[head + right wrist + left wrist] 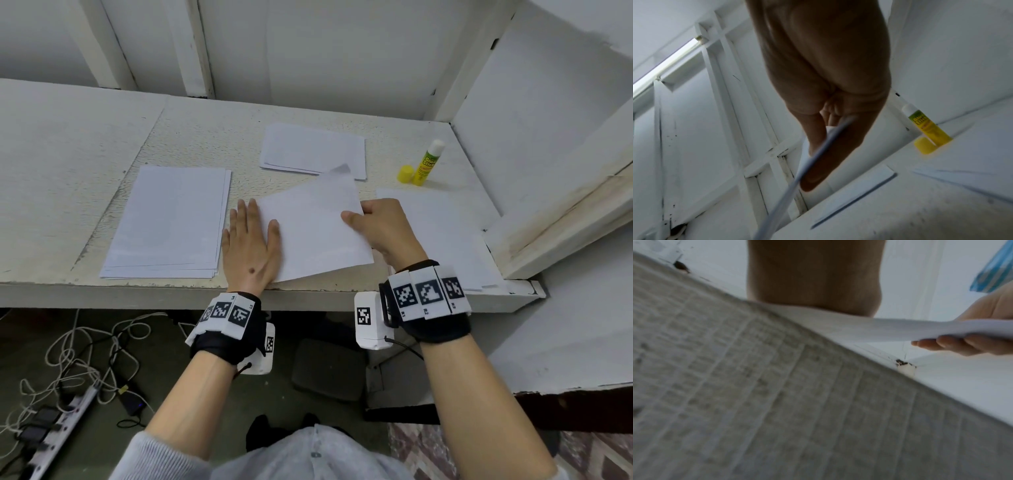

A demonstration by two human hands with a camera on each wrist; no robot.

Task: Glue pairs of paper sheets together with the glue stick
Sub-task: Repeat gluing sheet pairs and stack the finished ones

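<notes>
One sheet of white paper (318, 226) at the centre, plain and unmarked, skewed to the bench edge, its far corner curling up. Right hand (383, 229) pinching the sheet's right edge, thumb on top, fingers (953, 344) curled beneath, lifting that side clear of the bench (85, 137). Left hand (251, 243) flat on the sheet's left edge, fingers straight and spread, pressing it down, palm half on the bench. Just left of the flat hand, a squared stack of white sheets (171, 219). Beyond the pinch, away from the body, a second loose stack (311, 150) fanned slightly. Under and to the right of the pinching wrist, further sheets (442, 233) lying flat. Beyond those, well apart from the pinch, a glue stick (428, 162) standing upright and uncapped, yellow-green label, white tip exposed, yellow cap (406, 173) touching its base. Edge of the lifted sheet seen as a thin pale line in the right wrist view, blurred.
</notes>
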